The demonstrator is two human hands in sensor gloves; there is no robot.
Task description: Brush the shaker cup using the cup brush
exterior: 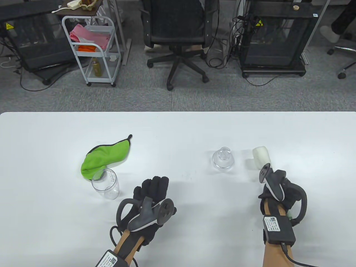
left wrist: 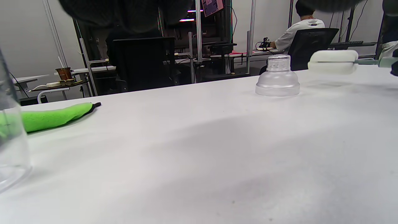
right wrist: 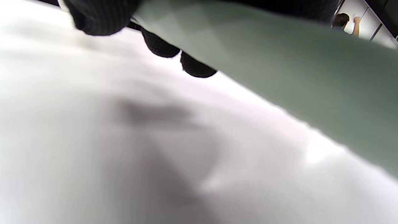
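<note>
The clear shaker cup point(exterior: 106, 184) stands upright on the white table point(exterior: 178, 130), left of middle; its wall shows at the left edge of the left wrist view point(left wrist: 9, 146). My left hand point(exterior: 151, 192) lies flat and empty on the table just right of the cup, apart from it. My right hand point(exterior: 274, 192) grips the pale green handle point(right wrist: 279, 62) of the cup brush; its white sponge head point(exterior: 261, 155) points away from me, just above the table. The sponge head point(left wrist: 334, 61) also shows in the left wrist view.
The clear shaker lid point(exterior: 223, 159) stands on the table left of the sponge head, also in the left wrist view point(left wrist: 277, 77). A green cloth point(exterior: 104, 158) lies just behind the cup. An office chair point(exterior: 178, 36) and a cart point(exterior: 93, 50) stand beyond the table.
</note>
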